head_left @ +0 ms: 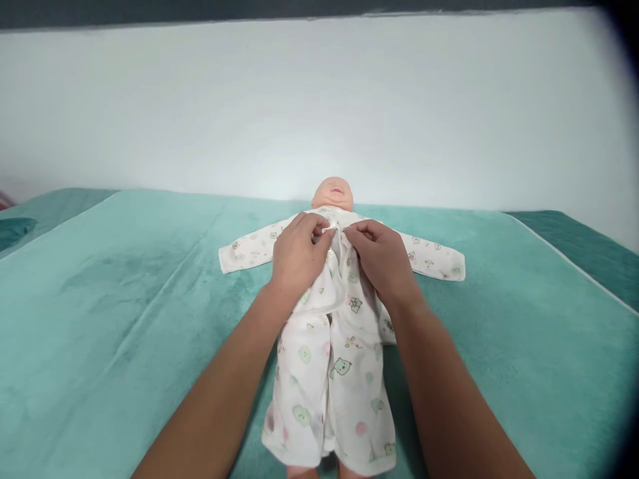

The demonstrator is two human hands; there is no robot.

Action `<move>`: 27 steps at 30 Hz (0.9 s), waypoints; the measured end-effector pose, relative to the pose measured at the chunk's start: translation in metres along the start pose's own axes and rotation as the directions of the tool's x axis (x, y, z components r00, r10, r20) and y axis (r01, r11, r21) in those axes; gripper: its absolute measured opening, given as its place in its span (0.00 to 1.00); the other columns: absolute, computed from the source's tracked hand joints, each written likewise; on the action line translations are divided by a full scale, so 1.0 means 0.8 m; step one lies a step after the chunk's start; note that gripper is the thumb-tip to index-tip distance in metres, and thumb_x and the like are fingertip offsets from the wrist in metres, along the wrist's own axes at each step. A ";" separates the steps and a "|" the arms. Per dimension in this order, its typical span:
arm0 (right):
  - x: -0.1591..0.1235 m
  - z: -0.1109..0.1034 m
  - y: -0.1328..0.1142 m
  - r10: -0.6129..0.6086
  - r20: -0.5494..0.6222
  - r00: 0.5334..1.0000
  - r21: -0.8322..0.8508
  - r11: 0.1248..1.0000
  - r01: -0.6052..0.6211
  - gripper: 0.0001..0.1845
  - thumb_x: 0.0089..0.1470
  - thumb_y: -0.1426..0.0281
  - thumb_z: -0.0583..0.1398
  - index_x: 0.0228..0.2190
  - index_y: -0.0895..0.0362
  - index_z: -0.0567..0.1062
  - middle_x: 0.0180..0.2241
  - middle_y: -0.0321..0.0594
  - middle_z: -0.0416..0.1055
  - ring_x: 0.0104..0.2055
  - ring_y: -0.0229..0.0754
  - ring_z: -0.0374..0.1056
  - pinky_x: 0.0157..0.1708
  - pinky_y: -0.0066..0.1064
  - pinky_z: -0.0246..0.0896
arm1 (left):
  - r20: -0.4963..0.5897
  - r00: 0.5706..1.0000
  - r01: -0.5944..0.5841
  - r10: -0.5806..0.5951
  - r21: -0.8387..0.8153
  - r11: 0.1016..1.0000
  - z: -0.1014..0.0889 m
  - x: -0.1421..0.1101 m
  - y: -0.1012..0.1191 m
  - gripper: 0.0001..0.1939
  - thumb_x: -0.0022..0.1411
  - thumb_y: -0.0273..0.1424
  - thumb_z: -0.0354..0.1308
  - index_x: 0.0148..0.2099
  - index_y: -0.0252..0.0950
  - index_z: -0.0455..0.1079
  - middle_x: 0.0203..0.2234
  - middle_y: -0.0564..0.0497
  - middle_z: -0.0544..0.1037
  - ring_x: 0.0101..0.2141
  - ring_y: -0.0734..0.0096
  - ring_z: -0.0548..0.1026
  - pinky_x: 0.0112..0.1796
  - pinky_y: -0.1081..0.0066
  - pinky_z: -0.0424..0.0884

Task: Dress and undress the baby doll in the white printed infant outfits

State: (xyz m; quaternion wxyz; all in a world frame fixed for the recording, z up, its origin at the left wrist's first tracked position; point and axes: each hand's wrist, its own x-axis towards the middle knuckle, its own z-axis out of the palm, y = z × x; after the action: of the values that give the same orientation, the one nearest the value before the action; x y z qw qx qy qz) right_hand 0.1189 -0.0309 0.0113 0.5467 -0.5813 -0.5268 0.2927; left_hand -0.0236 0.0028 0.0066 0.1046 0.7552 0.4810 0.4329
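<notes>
A baby doll [333,193] lies on its back, its head toward the wall. It wears a white printed shirt [354,283] with long sleeves spread to both sides, and matching trousers [304,386]. My left hand [301,253] pinches one front edge of the shirt at the upper chest, thumb against fingers. Opposite it, my right hand [382,256] pinches the other front edge. A narrow gap runs between the two edges, and the lower part of the front hangs loosely over the trousers. The doll's feet are cut off by the bottom of the view.
A soft teal cover [150,319] spreads under the doll on both sides, with a crease on the left. Behind the head rises a plain white wall [319,106]. Darker teal fabric [574,253] lies past a pale line on the right.
</notes>
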 end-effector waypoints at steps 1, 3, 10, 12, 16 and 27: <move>0.001 -0.001 0.002 0.013 0.014 1.000 0.036 0.999 -0.014 0.09 0.52 0.63 0.59 0.27 0.54 0.75 0.26 0.35 0.71 0.29 0.40 0.63 0.29 0.31 0.57 | 0.001 1.000 0.003 -0.003 -0.012 1.000 0.000 0.000 0.000 0.03 0.63 0.31 0.56 0.39 0.40 0.71 0.32 0.52 0.74 0.32 0.69 0.70 0.34 0.68 0.64; 0.001 -0.002 0.004 0.030 0.040 0.999 0.087 0.996 -0.033 0.10 0.51 0.61 0.60 0.28 0.54 0.76 0.26 0.35 0.72 0.27 0.39 0.63 0.28 0.31 0.57 | -0.007 1.000 0.005 -0.006 -0.026 1.000 0.000 0.000 0.001 0.03 0.63 0.30 0.56 0.38 0.40 0.71 0.32 0.52 0.75 0.33 0.68 0.71 0.35 0.68 0.65; -0.001 0.006 0.006 0.007 0.003 1.000 0.090 0.996 -0.007 0.09 0.51 0.62 0.61 0.28 0.54 0.77 0.28 0.34 0.74 0.29 0.38 0.65 0.31 0.30 0.58 | 0.078 0.996 0.070 -0.052 -0.244 0.967 -0.005 0.004 0.002 0.08 0.61 0.27 0.58 0.41 0.41 0.76 0.35 0.52 0.76 0.33 0.70 0.72 0.39 0.68 0.68; 0.000 0.007 0.007 -0.003 0.009 1.000 0.105 0.994 0.002 0.09 0.52 0.62 0.60 0.28 0.54 0.77 0.28 0.34 0.73 0.30 0.38 0.65 0.31 0.30 0.58 | 0.096 0.993 0.087 -0.063 -0.276 0.957 -0.005 0.005 0.001 0.09 0.61 0.27 0.57 0.41 0.42 0.77 0.35 0.52 0.76 0.34 0.71 0.72 0.40 0.68 0.68; 0.001 0.005 0.009 -0.020 0.020 1.000 0.102 0.995 0.018 0.09 0.52 0.62 0.60 0.29 0.55 0.77 0.28 0.34 0.73 0.30 0.38 0.64 0.32 0.30 0.58 | 0.068 0.995 0.079 -0.067 -0.192 0.978 -0.002 0.004 0.000 0.07 0.60 0.27 0.58 0.38 0.41 0.76 0.35 0.52 0.75 0.34 0.70 0.72 0.39 0.68 0.68; 0.005 0.001 0.016 0.121 0.103 0.987 0.338 0.929 -0.149 0.10 0.47 0.61 0.65 0.30 0.55 0.76 0.22 0.30 0.63 0.23 0.33 0.54 0.23 0.27 0.49 | 0.024 0.972 0.209 -0.235 -0.554 0.806 -0.002 -0.001 0.015 0.06 0.63 0.33 0.57 0.39 0.38 0.72 0.29 0.51 0.76 0.32 0.71 0.74 0.34 0.71 0.68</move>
State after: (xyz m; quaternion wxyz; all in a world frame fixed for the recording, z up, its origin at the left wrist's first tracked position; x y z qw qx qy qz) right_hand 0.1228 -0.0251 0.0003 0.5971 -0.4993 -0.4477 0.4402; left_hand -0.0170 -0.0043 0.0144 0.3571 0.6210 0.4226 0.5552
